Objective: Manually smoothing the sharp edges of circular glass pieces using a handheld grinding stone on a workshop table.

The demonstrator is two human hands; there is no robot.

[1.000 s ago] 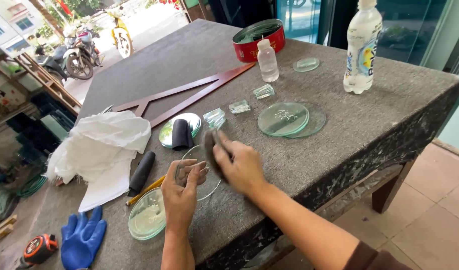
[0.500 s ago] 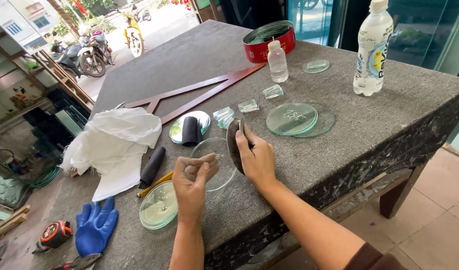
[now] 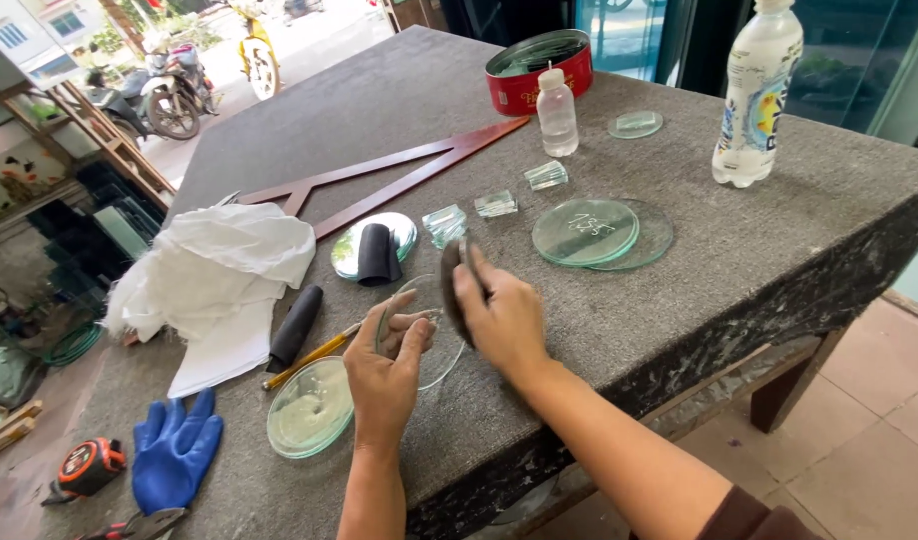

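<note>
Low in the middle of the frame my left hand (image 3: 384, 365) grips a clear round glass disc (image 3: 424, 330) by its near edge, fingers curled around the rim with the thumb up against the face, the disc held tilted just above the grey felt table (image 3: 779, 230). My right hand (image 3: 499, 315) is closed around a dark rubbing block (image 3: 451, 290) and presses it against the disc's far edge, right of centre. I judge the main risk to be the thin glass: pushing the block too hard against an edge held only from one side could chip it or crack the disc, and a slip of the block would drag my left fingers along the raw rim. The disc could also twist out of the left grip and drop onto the second glass disc (image 3: 311, 405) lying flat at lower left. Beside that lie a yellow pencil (image 3: 309, 358) and a black roll (image 3: 295, 326), with a blue glove (image 3: 174, 450) and a tape measure (image 3: 87, 466) at the bottom left corner. Further up, a white cloth (image 3: 219, 265) sits left of centre, stacked discs (image 3: 599, 232) lie to the right, and a red tin (image 3: 537, 70) and a plastic bottle (image 3: 757, 95) stand along the top.
</note>
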